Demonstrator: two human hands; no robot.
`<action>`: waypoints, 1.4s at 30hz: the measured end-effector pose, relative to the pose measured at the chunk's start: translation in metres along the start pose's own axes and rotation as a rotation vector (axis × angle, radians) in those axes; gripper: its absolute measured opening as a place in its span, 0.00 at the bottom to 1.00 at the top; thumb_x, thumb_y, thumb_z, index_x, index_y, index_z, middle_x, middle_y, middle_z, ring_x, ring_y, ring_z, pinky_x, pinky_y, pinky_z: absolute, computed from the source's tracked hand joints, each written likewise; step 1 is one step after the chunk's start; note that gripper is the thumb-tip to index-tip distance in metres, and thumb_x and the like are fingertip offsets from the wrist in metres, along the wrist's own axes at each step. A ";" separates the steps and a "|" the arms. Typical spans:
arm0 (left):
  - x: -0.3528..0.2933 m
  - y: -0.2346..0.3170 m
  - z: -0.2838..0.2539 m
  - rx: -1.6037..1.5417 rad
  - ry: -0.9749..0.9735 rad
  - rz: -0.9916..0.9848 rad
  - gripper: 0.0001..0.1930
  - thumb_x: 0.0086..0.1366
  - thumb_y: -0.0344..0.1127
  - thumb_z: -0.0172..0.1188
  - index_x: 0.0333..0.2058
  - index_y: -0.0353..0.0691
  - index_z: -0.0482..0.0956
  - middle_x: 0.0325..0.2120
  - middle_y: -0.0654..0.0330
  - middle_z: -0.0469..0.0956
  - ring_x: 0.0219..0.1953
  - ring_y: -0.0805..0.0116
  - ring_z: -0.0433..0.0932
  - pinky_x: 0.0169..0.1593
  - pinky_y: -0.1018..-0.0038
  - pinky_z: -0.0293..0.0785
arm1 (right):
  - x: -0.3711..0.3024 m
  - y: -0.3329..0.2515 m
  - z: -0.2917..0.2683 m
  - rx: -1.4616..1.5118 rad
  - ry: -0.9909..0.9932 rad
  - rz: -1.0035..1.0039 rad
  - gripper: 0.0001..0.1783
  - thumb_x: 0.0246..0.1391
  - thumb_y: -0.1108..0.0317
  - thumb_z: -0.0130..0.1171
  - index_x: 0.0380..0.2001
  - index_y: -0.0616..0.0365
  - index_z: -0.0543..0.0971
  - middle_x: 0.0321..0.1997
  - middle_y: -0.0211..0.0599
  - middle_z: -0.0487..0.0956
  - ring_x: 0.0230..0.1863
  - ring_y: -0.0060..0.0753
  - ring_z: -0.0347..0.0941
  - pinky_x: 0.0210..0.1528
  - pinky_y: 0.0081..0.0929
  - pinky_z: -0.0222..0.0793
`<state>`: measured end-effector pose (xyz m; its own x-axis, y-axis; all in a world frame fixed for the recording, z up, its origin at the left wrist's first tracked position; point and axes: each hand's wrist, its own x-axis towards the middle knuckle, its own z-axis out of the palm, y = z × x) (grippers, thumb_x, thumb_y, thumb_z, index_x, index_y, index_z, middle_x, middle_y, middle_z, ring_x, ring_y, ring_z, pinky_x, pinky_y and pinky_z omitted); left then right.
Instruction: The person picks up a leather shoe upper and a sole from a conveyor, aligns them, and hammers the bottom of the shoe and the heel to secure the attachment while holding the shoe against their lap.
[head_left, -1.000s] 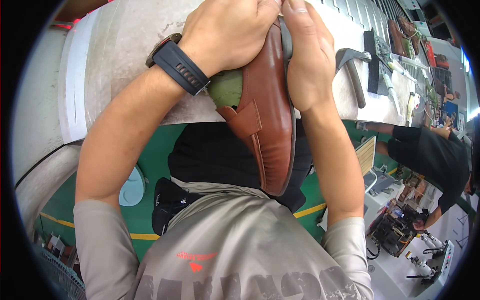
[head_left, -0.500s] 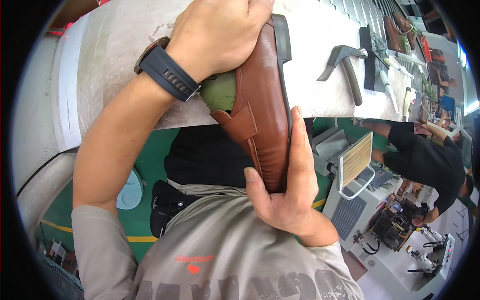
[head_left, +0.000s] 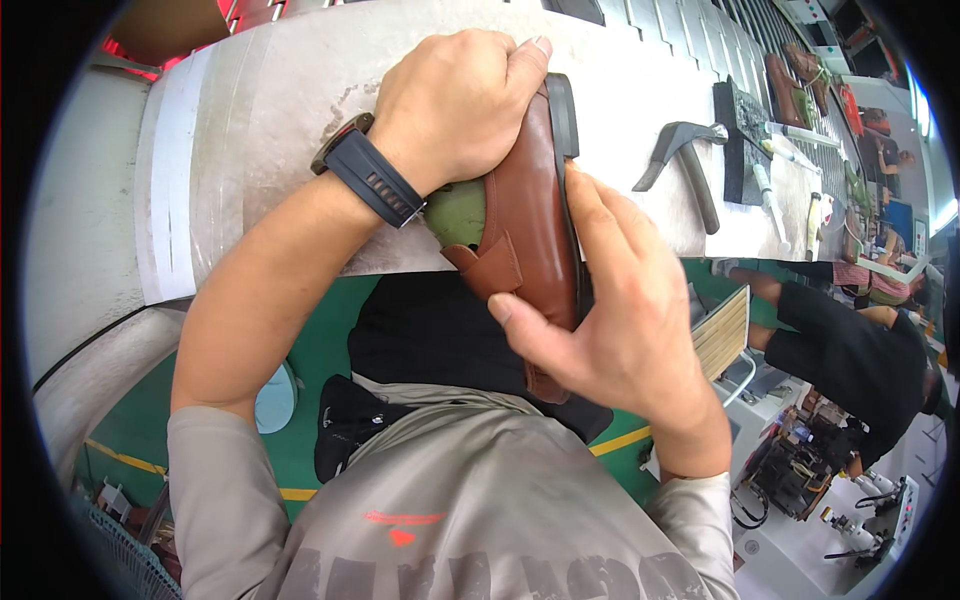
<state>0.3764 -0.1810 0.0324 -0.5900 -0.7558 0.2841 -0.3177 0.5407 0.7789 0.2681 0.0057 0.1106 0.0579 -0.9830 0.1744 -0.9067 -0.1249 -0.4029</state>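
A brown leather loafer (head_left: 540,190) lies tilted on its side, its heel on the worktable and its toe reaching past the near edge toward my body. A green shoe last (head_left: 458,214) fills its opening. My left hand (head_left: 455,105), with a black watch on the wrist, is closed around the heel end; its fingertips are hidden. My right hand (head_left: 625,290) spans the front part of the shoe, thumb on the upper near the strap and fingers laid along the dark sole edge. The toe shows below the right thumb.
On the pale worktable (head_left: 260,130), to the right, lies a claw hammer (head_left: 690,160) beside a black block (head_left: 740,140). Brushes or tube-like tools (head_left: 770,205) lie past it. More brown shoes (head_left: 785,85) stand at the far right. A co-worker (head_left: 850,340) in black is by machinery.
My right hand has slid up the shoe from the toe toward the heel along the sole edge. The view has shifted slightly; my left hand keeps its hold on the heel.
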 end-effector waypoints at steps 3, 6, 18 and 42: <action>-0.001 -0.002 -0.006 0.014 -0.003 0.013 0.27 0.80 0.49 0.50 0.31 0.30 0.83 0.24 0.42 0.80 0.28 0.44 0.80 0.37 0.59 0.75 | 0.022 0.029 0.003 0.305 0.090 0.147 0.22 0.59 0.54 0.73 0.38 0.68 0.84 0.29 0.51 0.84 0.29 0.44 0.82 0.37 0.37 0.79; -0.003 0.000 -0.005 -0.158 -0.071 0.022 0.26 0.80 0.48 0.51 0.31 0.30 0.83 0.21 0.45 0.78 0.25 0.47 0.77 0.34 0.60 0.73 | 0.046 0.053 -0.002 0.385 -0.041 0.463 0.24 0.70 0.54 0.61 0.30 0.67 0.82 0.22 0.45 0.80 0.25 0.29 0.76 0.32 0.32 0.73; -0.003 0.004 0.009 -0.018 -0.007 0.059 0.20 0.78 0.39 0.51 0.28 0.33 0.80 0.22 0.41 0.78 0.27 0.37 0.78 0.34 0.51 0.74 | 0.070 0.041 0.001 -0.009 -0.143 0.183 0.24 0.74 0.63 0.54 0.21 0.65 0.74 0.16 0.54 0.74 0.18 0.62 0.71 0.24 0.50 0.65; 0.020 0.133 -0.127 0.213 -0.076 0.475 0.40 0.44 0.50 0.87 0.52 0.36 0.81 0.38 0.52 0.87 0.39 0.59 0.88 0.46 0.69 0.83 | 0.079 0.013 -0.067 0.875 0.501 -0.061 0.33 0.81 0.47 0.42 0.27 0.59 0.81 0.21 0.23 0.75 0.23 0.13 0.64 0.25 0.19 0.58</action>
<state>0.4165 -0.1708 0.2122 -0.7553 -0.3843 0.5309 -0.1412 0.8864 0.4408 0.2331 -0.0644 0.1791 -0.2707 -0.8268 0.4931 -0.2715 -0.4259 -0.8631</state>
